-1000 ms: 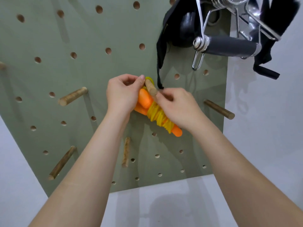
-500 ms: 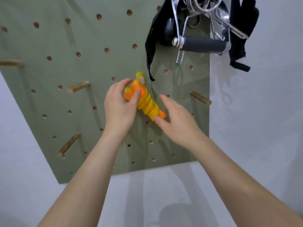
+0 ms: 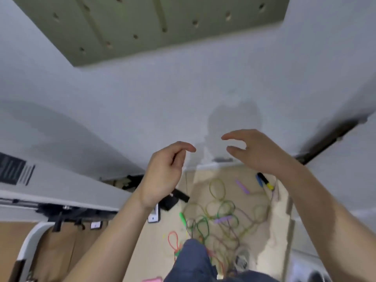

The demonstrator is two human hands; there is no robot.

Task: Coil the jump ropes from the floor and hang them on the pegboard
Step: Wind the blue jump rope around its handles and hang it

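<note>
Fingers loosely curled, apart, holding nothing: left hand (image 3: 164, 171), right hand (image 3: 256, 149); jump ropes (image 3: 219, 216) on floor below.

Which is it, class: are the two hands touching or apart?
Apart. The head view shows a strip of pale wall between the left hand and the right hand.

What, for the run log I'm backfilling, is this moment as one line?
left hand: open, empty | right hand: open, empty | jump ropes: tangled loose on floor | pegboard: lower edge in view
</note>
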